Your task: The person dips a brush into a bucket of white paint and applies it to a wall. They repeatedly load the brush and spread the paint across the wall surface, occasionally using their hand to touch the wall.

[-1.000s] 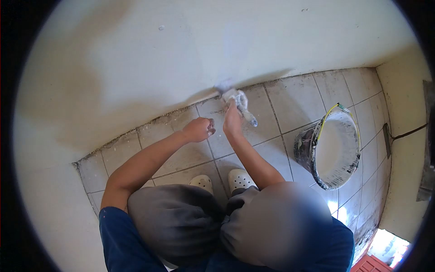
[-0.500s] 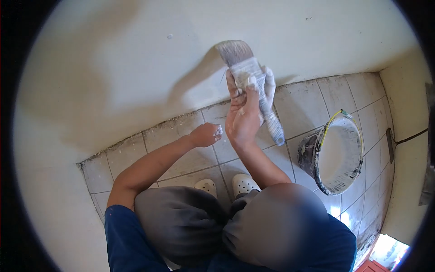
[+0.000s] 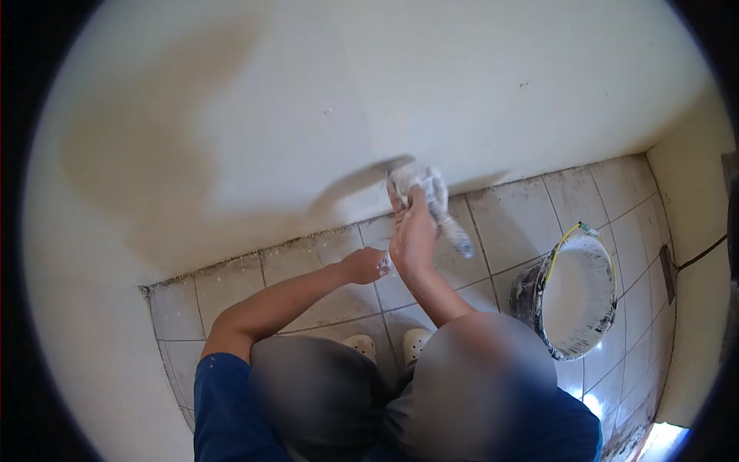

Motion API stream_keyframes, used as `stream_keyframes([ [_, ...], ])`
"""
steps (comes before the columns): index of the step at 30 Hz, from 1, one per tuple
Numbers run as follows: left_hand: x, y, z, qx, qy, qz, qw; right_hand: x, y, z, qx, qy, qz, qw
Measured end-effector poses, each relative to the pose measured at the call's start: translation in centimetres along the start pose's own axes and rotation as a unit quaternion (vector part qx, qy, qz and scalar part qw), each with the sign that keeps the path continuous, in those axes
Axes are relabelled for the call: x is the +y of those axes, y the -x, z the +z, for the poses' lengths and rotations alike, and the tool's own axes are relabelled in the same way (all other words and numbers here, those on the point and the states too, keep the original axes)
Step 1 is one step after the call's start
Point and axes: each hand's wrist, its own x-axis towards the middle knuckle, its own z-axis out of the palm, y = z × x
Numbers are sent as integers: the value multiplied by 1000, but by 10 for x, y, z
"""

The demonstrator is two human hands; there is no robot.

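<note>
My right hand [image 3: 416, 223] is wrapped round a wide, paint-smeared brush [image 3: 454, 233]. The brush's bristles point up toward the pale wall [image 3: 308, 100], close to its lower part, and its handle slants down to the right. Whether the bristles touch the wall is hard to tell. My left hand [image 3: 366, 266] is closed in a loose fist with white paint on its fingers, low and to the left of the brush hand. Anything inside that fist is hidden.
A dark bucket [image 3: 526, 296] with a yellow handle and whitish paint inside stands on the tiled floor [image 3: 308, 262] at the right. My pale clogs [image 3: 416, 344] are below my hands. A side wall [image 3: 697, 308] rises at the far right.
The brush in my right hand has dropped lower in view, and its bristles now look foreshortened near the wall. The bucket, floor and my left hand appear slightly lower as the view shifted.
</note>
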Motion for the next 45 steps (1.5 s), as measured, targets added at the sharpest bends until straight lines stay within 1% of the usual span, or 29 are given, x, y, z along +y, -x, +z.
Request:
stream_keyframes([
  [1,-8,-3,7,29,16,24,999,-21,5,22,-40,-31,-11,999],
  [2,-24,-11,22,56,31,49,997,-45,15,44,-95,6,-69,993],
  [3,-33,-15,29,83,47,75,993,-61,24,60,-135,1,-104,985],
  [4,-28,-11,22,83,65,83,991,-78,32,76,-176,-7,-138,975],
  [5,-28,-10,21,93,62,88,990,-88,38,88,-202,-58,-148,966],
  [7,-32,-12,24,107,58,96,988,-87,39,90,-197,48,-137,970],
  [8,-35,-13,27,112,56,100,987,-70,33,77,-160,202,-115,959],
  [11,-41,-19,31,96,22,106,989,33,-6,-12,-117,336,-111,928],
  [13,-37,-11,21,59,-32,97,993,75,4,-69,-56,254,3,966],
  [14,-12,-1,6,41,11,15,999,83,11,-95,-3,187,105,977],
  [16,-3,8,4,55,20,23,998,86,25,-121,132,247,139,950],
  [17,-1,11,0,63,21,29,997,87,15,-122,115,209,114,965],
  [19,11,13,-7,44,31,9,999,75,0,-117,88,136,62,985],
  [20,10,11,-4,40,32,8,999,75,-15,-110,110,180,43,977],
  [22,14,2,-6,20,0,16,1000,2,-21,-25,42,75,4,996],
  [23,15,-1,-8,19,15,25,999,-25,-29,1,-1,32,-33,999],
  [24,15,-3,-7,19,34,32,999,-51,-31,22,-46,-7,-68,997],
  [26,15,-2,-5,11,55,39,998,-114,-5,68,-144,-84,-129,978],
  [29,18,-2,-7,3,52,43,998,-148,2,92,-148,-127,-226,954],
  [30,17,-2,-7,9,47,45,998,-140,-7,83,-157,-107,-217,958],
  [32,16,-3,-10,17,38,33,999,-91,-40,39,-67,-81,-171,980],
  [34,16,-6,-10,24,35,8,999,-37,-44,-18,59,49,-153,985],
  [36,14,-4,-11,21,33,0,999,22,-51,-115,102,222,-105,964],
  [37,15,-6,-10,17,35,-3,999,32,-50,-143,125,216,-61,966],
  [38,20,-3,-14,-7,57,-22,998,37,-49,-155,149,208,-16,967],
  [41,11,-5,-2,25,-12,13,1000,0,-49,-99,153,140,-19,978],
  [42,9,-7,0,22,0,25,999,-5,-67,-87,100,79,-30,991],
  [44,7,-12,2,17,26,49,998,-80,-42,14,28,31,-49,998],
  [45,9,-12,-1,15,26,49,998,-109,-30,47,-31,-14,-81,996],
])
